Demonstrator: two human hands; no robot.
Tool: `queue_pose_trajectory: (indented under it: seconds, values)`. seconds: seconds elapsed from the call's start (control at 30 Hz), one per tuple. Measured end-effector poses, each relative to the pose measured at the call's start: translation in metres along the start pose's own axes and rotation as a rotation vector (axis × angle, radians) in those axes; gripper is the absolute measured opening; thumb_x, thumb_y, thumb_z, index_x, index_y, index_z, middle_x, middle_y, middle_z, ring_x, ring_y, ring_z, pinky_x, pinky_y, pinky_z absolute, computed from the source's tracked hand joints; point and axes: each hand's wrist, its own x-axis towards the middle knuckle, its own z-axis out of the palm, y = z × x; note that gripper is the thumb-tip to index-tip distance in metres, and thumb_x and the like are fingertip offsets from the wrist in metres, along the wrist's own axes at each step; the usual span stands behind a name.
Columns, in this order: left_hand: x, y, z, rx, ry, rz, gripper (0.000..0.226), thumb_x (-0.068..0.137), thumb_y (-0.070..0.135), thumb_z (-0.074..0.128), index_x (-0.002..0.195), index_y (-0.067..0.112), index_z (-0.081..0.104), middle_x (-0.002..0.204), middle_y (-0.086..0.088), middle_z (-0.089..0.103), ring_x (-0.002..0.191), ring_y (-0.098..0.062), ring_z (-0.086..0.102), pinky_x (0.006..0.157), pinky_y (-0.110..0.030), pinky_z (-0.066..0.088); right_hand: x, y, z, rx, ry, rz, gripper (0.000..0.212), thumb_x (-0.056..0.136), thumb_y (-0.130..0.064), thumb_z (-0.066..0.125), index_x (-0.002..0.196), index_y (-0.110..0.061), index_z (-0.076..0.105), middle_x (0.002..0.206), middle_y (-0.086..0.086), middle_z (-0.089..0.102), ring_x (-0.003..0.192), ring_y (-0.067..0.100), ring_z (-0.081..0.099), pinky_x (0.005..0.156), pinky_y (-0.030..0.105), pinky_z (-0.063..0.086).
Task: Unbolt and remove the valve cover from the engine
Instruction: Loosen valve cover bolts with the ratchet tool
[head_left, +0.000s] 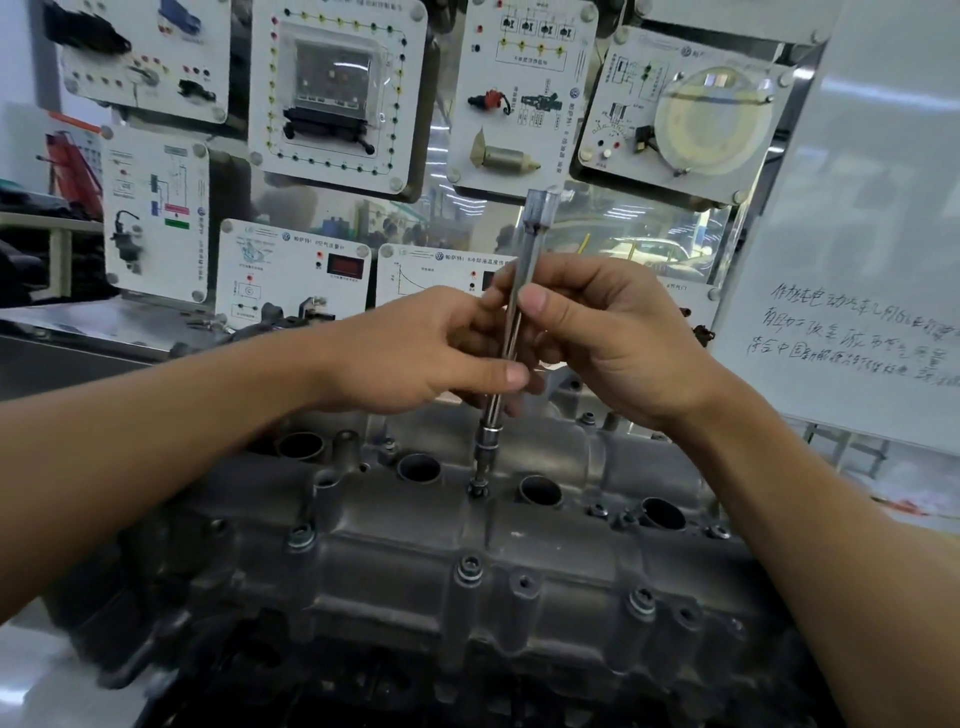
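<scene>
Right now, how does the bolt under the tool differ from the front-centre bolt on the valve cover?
The driven bolt has the tip of the extension bar on it, hiding its head; the front-centre bolt is bare, its recess showing. The driven bolt sits on top between two plug wells; the front-centre bolt sits in the near row. Both stand in the valve cover, each with a collar.

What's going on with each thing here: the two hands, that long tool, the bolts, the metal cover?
Left hand: pinching the tool's shaft.
Right hand: pinching the shaft higher up.
Tool: near upright, lower end seated on a bolt.
Middle bolt: under the tool, in the cover.
Front bolts: in place.
Cover: still on the engine.
Plug holes: open.
</scene>
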Motion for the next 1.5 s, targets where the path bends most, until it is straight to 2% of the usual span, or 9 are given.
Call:
queue_pose_trajectory:
  seconds: [0.1,0.33,0.6,0.77,0.9,1.1,1.3,1.4,1.5]
  values:
    - [-0.002,0.0,-0.003,-0.018,-0.016,-0.01,0.016,0.092,0.005,0.062,0.105,0.001,0.068,0.095,-0.008,0.077,0.092,-0.022,0.074,0.079,-0.027,0.059,0.0,-0.001,0.002,0.038,-0.025,0.048,0.018,0.09,-0.017,0.058,0.102,-0.012,0.069,0.098,0.005,0.072,0.067,0.012,0.056,0.054,0.025,0.042]
    - [0.006,-0.002,0.019,0.255,0.292,0.142,0.016,0.076,0.034,0.083,0.079,0.033,0.068,0.056,0.0,0.056,0.047,-0.002,0.049,0.047,-0.015,0.041,-0.002,0.004,0.01,0.02,0.189,-0.046,0.023,0.07,-0.02,0.08,0.081,-0.003,0.068,0.059,0.003,0.064,0.041,0.008,0.05,0.039,0.019,0.041]
    - [-0.009,-0.001,0.017,-0.018,0.11,-0.029,0.018,0.094,0.006,0.061,0.112,0.01,0.065,0.102,-0.002,0.077,0.095,-0.01,0.072,0.088,-0.02,0.054,0.002,0.002,0.002,0.068,0.027,0.049,0.024,0.087,-0.015,0.061,0.109,-0.015,0.068,0.094,0.0,0.068,0.063,0.017,0.048,0.056,0.024,0.044]
    - [-0.015,0.001,0.023,0.032,0.267,-0.016,0.012,0.083,0.01,0.074,0.093,0.005,0.069,0.08,-0.006,0.076,0.077,-0.012,0.074,0.074,-0.021,0.058,-0.001,-0.001,0.004,0.019,0.034,-0.011,0.021,0.083,-0.014,0.07,0.105,-0.015,0.069,0.085,0.003,0.065,0.065,0.01,0.057,0.055,0.023,0.047]
    - [-0.011,0.0,0.026,0.169,0.366,-0.014,0.044,0.07,0.03,0.085,0.093,0.0,0.063,0.063,-0.002,0.059,0.057,-0.012,0.055,0.06,-0.028,0.052,-0.003,0.0,0.006,0.001,0.118,-0.061,0.031,0.07,-0.02,0.081,0.097,-0.008,0.069,0.077,-0.001,0.073,0.064,0.01,0.066,0.055,0.02,0.05]
    - [-0.016,-0.006,0.019,-0.13,0.201,0.006,0.031,0.084,0.019,0.065,0.113,0.009,0.068,0.101,-0.003,0.077,0.098,-0.016,0.073,0.086,-0.023,0.055,-0.003,-0.005,0.006,0.082,0.025,-0.025,0.023,0.093,0.005,0.056,0.115,-0.001,0.061,0.091,0.006,0.076,0.058,0.01,0.06,0.058,0.02,0.051]
    - [-0.012,-0.003,0.024,0.135,0.388,0.05,0.034,0.071,0.037,0.077,0.097,0.016,0.071,0.071,-0.005,0.071,0.066,-0.024,0.068,0.063,-0.037,0.057,-0.005,-0.004,0.013,0.006,0.113,-0.046,0.025,0.083,-0.003,0.073,0.106,0.003,0.067,0.081,0.005,0.072,0.05,0.007,0.056,0.049,0.019,0.046]
    - [-0.01,-0.004,0.026,0.179,0.408,0.059,0.031,0.073,0.039,0.08,0.098,0.023,0.069,0.054,0.008,0.053,0.048,-0.005,0.048,0.048,-0.019,0.043,-0.004,-0.002,0.013,-0.029,0.144,-0.058,0.025,0.081,-0.004,0.075,0.103,0.006,0.068,0.074,0.002,0.067,0.052,0.011,0.052,0.05,0.02,0.044]
    - [-0.013,-0.005,0.024,0.107,0.283,0.046,0.022,0.081,0.038,0.071,0.099,0.027,0.07,0.076,0.012,0.071,0.073,-0.002,0.067,0.069,-0.016,0.053,-0.003,-0.002,0.012,-0.054,0.108,-0.05,0.023,0.089,0.0,0.066,0.111,0.006,0.066,0.067,-0.01,0.068,0.058,0.003,0.059,0.055,0.016,0.047]
